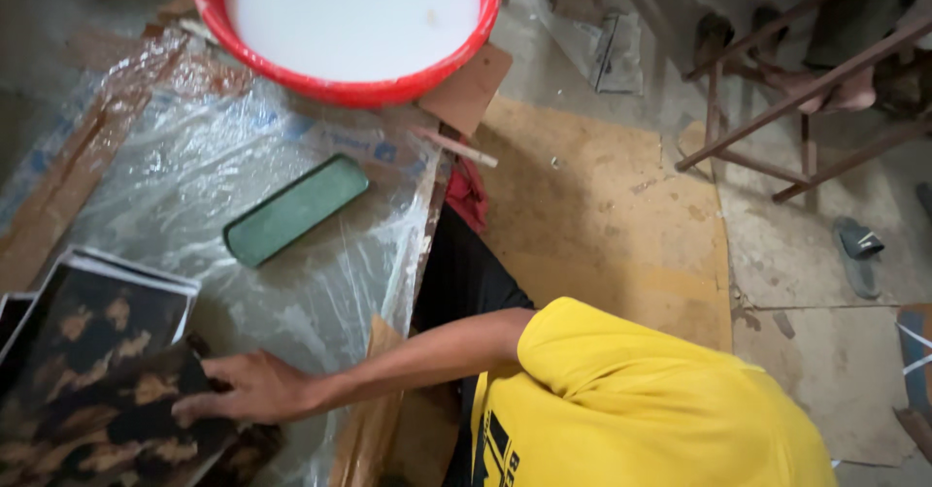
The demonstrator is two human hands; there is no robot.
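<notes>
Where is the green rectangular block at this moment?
In the head view, the green block lies left of centre on the clear plastic sheet, below the red basin and above the dark patterned sheets.

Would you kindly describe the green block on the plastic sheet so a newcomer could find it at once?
Start at the red basin of white liquid at the top. Just below it, on the clear plastic sheet, lies the green block, long, flat and round-cornered. It is plain green, unlike the black-and-gold patterned sheets nearby.

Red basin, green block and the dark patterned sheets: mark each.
red basin (349, 91): head view, front rim.
green block (296, 209): head view, middle of top face.
dark patterned sheets (92, 390): head view, top sheet's surface.
</notes>
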